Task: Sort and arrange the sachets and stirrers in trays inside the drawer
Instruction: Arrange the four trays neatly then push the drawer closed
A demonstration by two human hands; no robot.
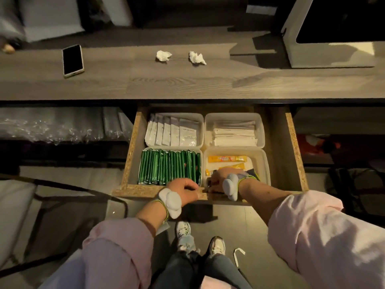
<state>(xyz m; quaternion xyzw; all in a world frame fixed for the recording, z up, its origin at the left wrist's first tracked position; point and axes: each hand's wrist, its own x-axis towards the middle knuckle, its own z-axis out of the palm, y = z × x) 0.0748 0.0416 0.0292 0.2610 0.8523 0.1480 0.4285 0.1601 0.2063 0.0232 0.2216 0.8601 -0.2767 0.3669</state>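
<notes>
1. Sleeves (116, 253): pink, soft cloth, pushed up on both of my forearms. A white rounded pod is strapped to each wrist.
2. Left grip (183, 190): knuckles up, at the front edge of the drawer (145, 190). The fingers are curled over the rim just before the green sachets. I cannot tell whether they clasp it.
3. Right grip (224, 176): wrist bent, reaching down into the near right tray (264, 163). The fingers are curled over small packets at its front. I cannot tell what they hold, if anything.
4. Drawer: pulled open, raw chipboard edges, holding four translucent white plastic trays set two by two and touching.
5. Near left tray (173, 148): green sachets (169, 166), glossy sticks packed upright edge to edge and filling it.
6. Near right tray: yellow sachets (228, 158) lying loose, with bare floor toward its right wall.
7. Far left tray (200, 130): white sachets (175, 132), flat and leaning in a row.
8. Far right tray (260, 130): stirrers (234, 132), paper-wrapped, stacked lengthwise.
9. Table (187, 84): grey wood grain, its front edge overhanging the back of the drawer.
10. On the table: a phone (73, 60) at left and two crumpled tissues (164, 55) near the middle, well apart from the phone.
</notes>
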